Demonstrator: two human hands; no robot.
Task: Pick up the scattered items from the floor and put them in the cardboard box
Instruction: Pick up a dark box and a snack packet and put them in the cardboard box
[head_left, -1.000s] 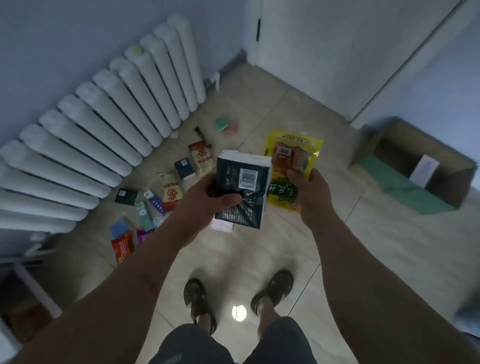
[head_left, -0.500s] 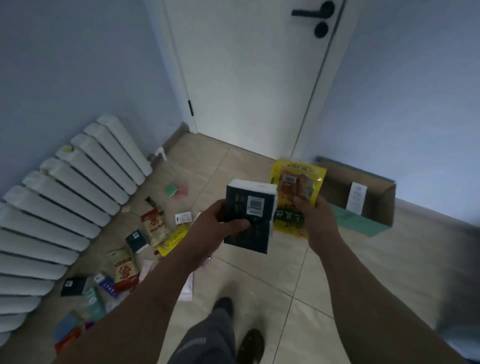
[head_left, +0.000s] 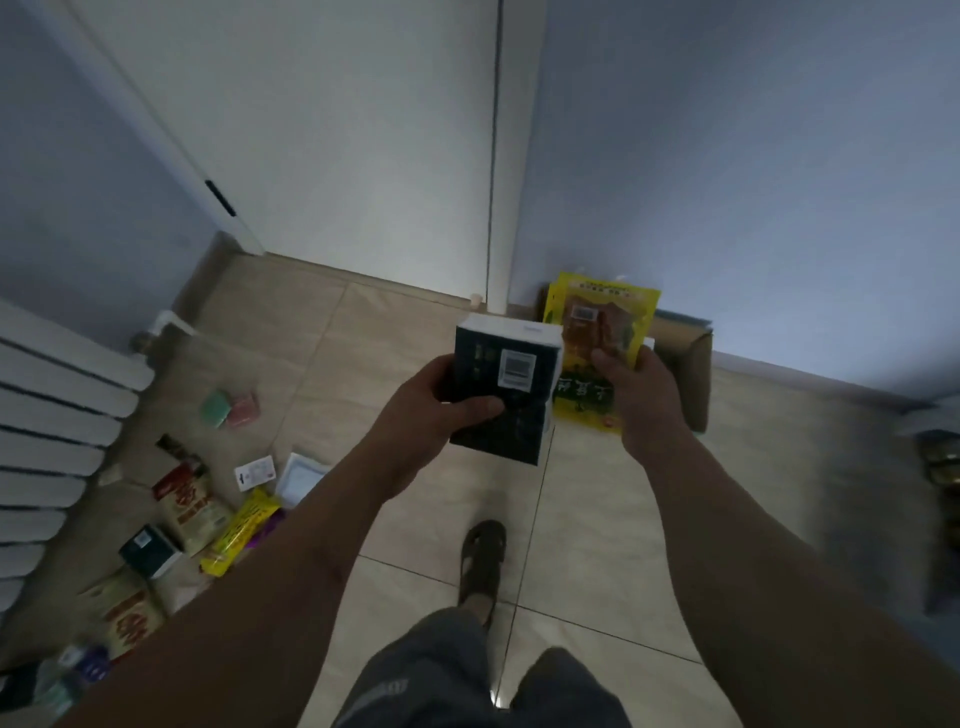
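1. Standing on the tiled floor, you face a white door and a blue wall.
2. Your white radiator runs along the left side.
3. Your cardboard box sits on the floor against the wall, just behind your right hand, and is mostly hidden by it.
4. Your left hand is closed around a dark box with a white barcode label, held up in the air.
5. Your right hand pinches a yellow snack bag, thumb on the front, held upright just beside the dark box.
6. Your scattered items are on the floor near the radiator: red and tan packets, a yellow wrapper, a small dark box, a white tray, and a green and a pink square.
7. Your sandal is on the tiles below your hands.
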